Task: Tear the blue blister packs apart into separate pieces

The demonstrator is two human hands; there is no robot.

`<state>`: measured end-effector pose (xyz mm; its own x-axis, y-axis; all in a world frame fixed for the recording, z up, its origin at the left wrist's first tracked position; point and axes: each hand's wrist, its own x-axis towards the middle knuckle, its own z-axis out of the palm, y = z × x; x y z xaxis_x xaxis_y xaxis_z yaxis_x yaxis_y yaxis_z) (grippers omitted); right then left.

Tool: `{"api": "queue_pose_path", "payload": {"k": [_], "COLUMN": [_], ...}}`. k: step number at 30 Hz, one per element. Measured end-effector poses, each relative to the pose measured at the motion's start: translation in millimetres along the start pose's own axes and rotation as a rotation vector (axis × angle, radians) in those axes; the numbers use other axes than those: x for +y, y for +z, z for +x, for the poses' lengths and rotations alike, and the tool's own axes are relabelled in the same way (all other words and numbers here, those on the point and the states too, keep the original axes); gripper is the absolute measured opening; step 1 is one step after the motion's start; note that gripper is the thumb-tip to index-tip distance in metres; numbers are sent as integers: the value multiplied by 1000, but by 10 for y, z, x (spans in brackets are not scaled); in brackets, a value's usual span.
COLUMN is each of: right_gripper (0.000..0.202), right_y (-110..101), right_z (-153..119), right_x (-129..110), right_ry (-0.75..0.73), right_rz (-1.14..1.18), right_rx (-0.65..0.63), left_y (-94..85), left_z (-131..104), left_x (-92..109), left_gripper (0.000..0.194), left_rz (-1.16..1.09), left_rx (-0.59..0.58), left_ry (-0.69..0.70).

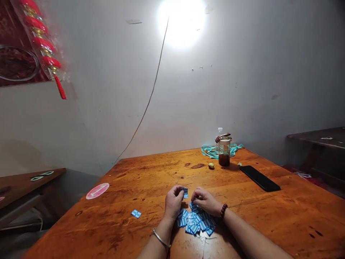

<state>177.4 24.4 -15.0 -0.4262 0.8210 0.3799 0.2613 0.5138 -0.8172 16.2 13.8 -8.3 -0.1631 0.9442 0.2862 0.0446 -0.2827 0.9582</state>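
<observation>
My left hand (174,202), with a silver bangle at the wrist, pinches a small blue-and-white striped piece (185,192) between thumb and fingers. Just to its right, my right hand (205,201), wearing a dark red bead bracelet, has its fingers curled together at the top of a heap of similar pieces (195,221). A blue piece shows beneath its fingertips, but whether it is gripped is unclear. The heap lies on the wooden table below and between both hands. One flat blue piece (136,213) lies apart, to the left.
A black phone (260,178) lies at the right. Farther back stand a bottle with dark liquid (224,154) and turquoise straps (210,151), near a small yellow-green item (211,166). A round pink sticker (97,191) is at the table's left edge.
</observation>
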Motion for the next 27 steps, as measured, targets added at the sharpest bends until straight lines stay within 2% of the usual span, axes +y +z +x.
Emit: {"api": "queue_pose_path", "payload": {"k": [6,12,17,24,27], "right_gripper": [10,15,12,13,13], "right_y": [30,43,18,24,27], "right_z": [37,52,47,47,50], "right_x": [-78,-113,-120,-81,-78], "right_ry": [177,53,55,154,139], "right_rz": [181,14,-34,41,54], "right_rx": [92,223,253,229,241], "left_y": [56,122,121,121,113], "left_z": [-21,-59,-65,-33,-34], "left_x": [32,44,39,-37,-17], "left_gripper": [18,16,18,27,29], "left_rz": [-16,-24,-64,-141,-168], "left_rx": [-49,-156,-229,-185,-195], "left_ry": [-11,-2,-22,-115,-179]}}
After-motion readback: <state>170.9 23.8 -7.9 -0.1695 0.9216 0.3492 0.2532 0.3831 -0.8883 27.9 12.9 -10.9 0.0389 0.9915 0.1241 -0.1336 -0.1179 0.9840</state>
